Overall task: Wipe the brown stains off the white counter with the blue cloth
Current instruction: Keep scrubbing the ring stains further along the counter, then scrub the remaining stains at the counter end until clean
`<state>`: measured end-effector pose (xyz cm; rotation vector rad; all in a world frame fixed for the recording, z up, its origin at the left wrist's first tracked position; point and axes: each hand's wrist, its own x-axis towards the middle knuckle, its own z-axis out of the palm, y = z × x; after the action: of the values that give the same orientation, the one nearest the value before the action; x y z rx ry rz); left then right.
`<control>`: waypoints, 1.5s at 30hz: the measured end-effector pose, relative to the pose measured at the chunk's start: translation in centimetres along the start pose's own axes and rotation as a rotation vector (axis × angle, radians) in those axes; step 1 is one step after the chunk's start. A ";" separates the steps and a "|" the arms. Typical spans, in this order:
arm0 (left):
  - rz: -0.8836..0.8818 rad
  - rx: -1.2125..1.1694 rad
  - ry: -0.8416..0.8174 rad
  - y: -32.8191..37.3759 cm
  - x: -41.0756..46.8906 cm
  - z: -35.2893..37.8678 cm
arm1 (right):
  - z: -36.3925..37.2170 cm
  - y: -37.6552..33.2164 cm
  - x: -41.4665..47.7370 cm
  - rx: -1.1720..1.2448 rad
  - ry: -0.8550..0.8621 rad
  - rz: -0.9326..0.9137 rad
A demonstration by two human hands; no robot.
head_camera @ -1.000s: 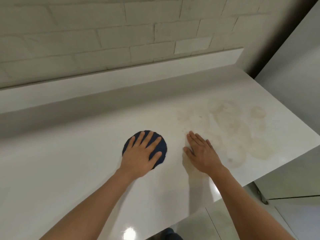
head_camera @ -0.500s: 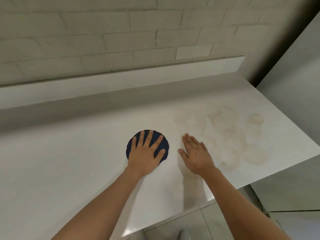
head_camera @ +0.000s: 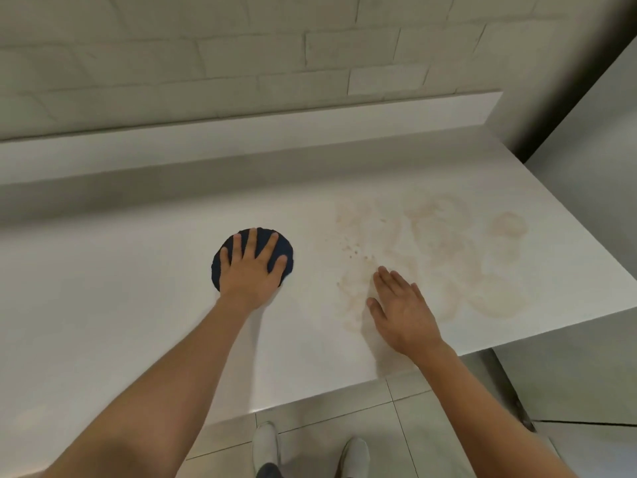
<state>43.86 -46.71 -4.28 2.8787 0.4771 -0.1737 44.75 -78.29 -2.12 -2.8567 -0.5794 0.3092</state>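
Note:
A round dark blue cloth [head_camera: 282, 251] lies flat on the white counter [head_camera: 120, 288], left of the stains. My left hand [head_camera: 251, 267] presses down on it, palm flat and fingers spread. Pale brown stains [head_camera: 441, 250], rings and smears with small crumbs, cover the counter's right part. My right hand [head_camera: 400, 308] lies flat with fingers together at the near left edge of the stained patch, holding nothing.
A raised white ledge [head_camera: 241, 139] runs along the back under a white brick wall [head_camera: 206, 46]. The counter ends at its right edge, beside a grey panel [head_camera: 593, 115]. Below the front edge are floor tiles and my two shoes [head_camera: 265, 446].
The view has tilted down, so the floor and my shoes now show. My right hand has moved away from the cloth, to the right. My left hand stays on the cloth.

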 end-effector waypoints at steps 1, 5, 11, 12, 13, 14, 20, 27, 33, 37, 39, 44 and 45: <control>0.025 0.004 0.009 0.8 -0.9 0.3 | -0.1 0.1 0.2 0.005 0.003 -0.004; 0.089 0.009 0.010 4.8 -5.0 2.0 | -0.1 1.0 0.7 0.026 -0.029 -0.048; 0.144 0.015 0.006 9.3 -9.9 4.3 | -0.5 1.5 0.5 0.208 -0.043 -0.068; 0.142 0.011 -0.003 10.2 -10.5 4.5 | -0.7 1.6 0.2 0.276 -0.033 -0.060; 0.146 0.009 -0.015 11.1 -10.7 4.7 | -0.8 1.6 0.1 0.354 -0.017 -0.044; 0.160 0.012 -0.029 11.9 -10.7 4.7 | -0.9 1.6 -0.3 0.443 0.008 -0.012; 0.330 -0.144 -0.112 11.0 -9.4 1.6 | -1.4 0.0 -1.9 0.589 0.264 0.124; 0.191 -0.200 0.057 1.3 -9.7 -1.0 | 1.0 -7.5 -1.2 0.195 0.142 -0.176; 0.187 -0.112 0.058 -1.7 -9.3 -0.1 | 4.2 -10.2 -0.4 -0.041 0.041 -0.071; 0.181 -0.093 0.060 -1.5 -8.2 0.2 | 4.8 -10.4 -1.6 -0.052 0.046 -0.042; 0.183 -0.084 0.043 -1.5 -7.6 0.3 | 5.2 -10.0 -3.2 -0.055 0.057 -0.056; 0.216 0.042 0.031 -1.8 -7.4 1.1 | 4.5 -6.1 -4.6 -0.059 0.042 -0.087; 0.214 0.042 0.031 -1.8 -7.4 1.2 | 4.1 -5.2 -4.0 -0.070 0.034 -0.056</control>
<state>36.21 -47.54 -4.71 2.9516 0.1698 -0.1051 38.25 -74.59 -4.08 -2.9006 -0.6745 0.2345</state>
